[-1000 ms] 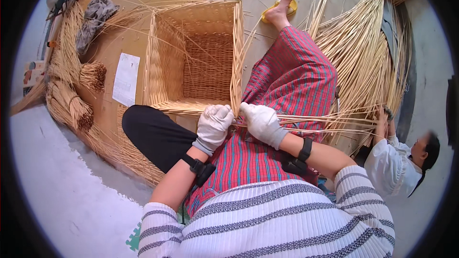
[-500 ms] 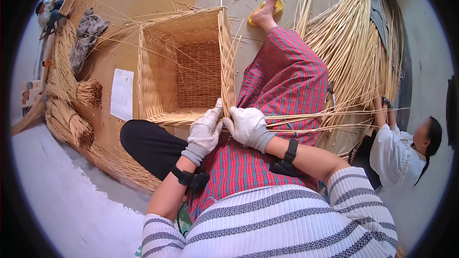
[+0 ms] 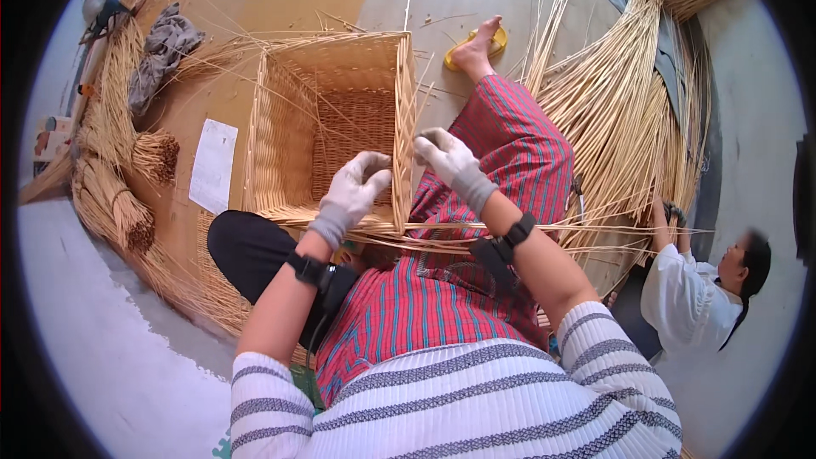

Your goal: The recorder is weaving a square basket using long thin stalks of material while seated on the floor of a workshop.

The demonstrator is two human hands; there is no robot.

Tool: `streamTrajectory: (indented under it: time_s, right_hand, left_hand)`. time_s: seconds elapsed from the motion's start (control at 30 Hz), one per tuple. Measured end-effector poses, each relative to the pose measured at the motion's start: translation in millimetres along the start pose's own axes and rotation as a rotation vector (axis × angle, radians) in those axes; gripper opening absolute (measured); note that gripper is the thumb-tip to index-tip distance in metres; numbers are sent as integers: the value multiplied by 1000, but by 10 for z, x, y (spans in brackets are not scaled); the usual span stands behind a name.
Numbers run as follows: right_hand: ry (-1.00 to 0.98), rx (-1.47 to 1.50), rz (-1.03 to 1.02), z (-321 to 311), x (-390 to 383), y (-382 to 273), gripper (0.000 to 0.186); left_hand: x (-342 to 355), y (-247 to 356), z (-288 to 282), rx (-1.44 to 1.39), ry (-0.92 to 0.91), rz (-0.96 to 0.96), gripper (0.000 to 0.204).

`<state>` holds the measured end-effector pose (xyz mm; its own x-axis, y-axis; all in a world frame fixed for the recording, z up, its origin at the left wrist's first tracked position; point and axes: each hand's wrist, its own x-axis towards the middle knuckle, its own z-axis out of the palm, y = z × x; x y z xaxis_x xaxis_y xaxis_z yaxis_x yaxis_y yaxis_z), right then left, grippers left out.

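At the square tan wicker basket (image 3: pixel 285 136), steadily align white-gloved left hand (image 3: pixel 350 189), fingers spread, with white-gloved right hand (image 3: pixel 450 159), pinch unclear.

At the centre of the frame, the left hand (image 3: pixel 353 191) hides part of the inside of the wicker basket (image 3: pixel 285 127) near its lower right corner, and whether anything thin lies in its fingers or in those of the right hand (image 3: pixel 448 159) is too small to tell. The marks on the paper sheet (image 3: pixel 214 166) at left are illegible, and the figure (image 3: pixel 102 4) at upper left is tiny. The co-worker's (image 3: pixel 693 297) head at right is blurred, while the lower edge crops the striped sweater (image 3: pixel 476 399).
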<state>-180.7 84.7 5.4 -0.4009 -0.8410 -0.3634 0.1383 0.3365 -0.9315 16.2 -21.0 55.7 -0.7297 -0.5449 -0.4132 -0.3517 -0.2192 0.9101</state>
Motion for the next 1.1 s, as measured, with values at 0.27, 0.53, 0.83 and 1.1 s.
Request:
streamTrajectory:
  time_s: [0.27,0.53,0.83,1.1]
  right_hand:
    - [-24,-75,246,201,334,-148,31]
    - [249,-298,155,409,205,-368,38]
    - [81,-148,198,263,355,-342,49]
    - [-442,-728,-162,-459,-783,-326,30]
  left_hand:
    - [306,27,-30,97,-126,-288,17]
    - [390,-133,21,9,-82,-314,13]
    - [332,-50,209,485,142,-234,23]
    - [-529,70,149,396,54,-56,51]
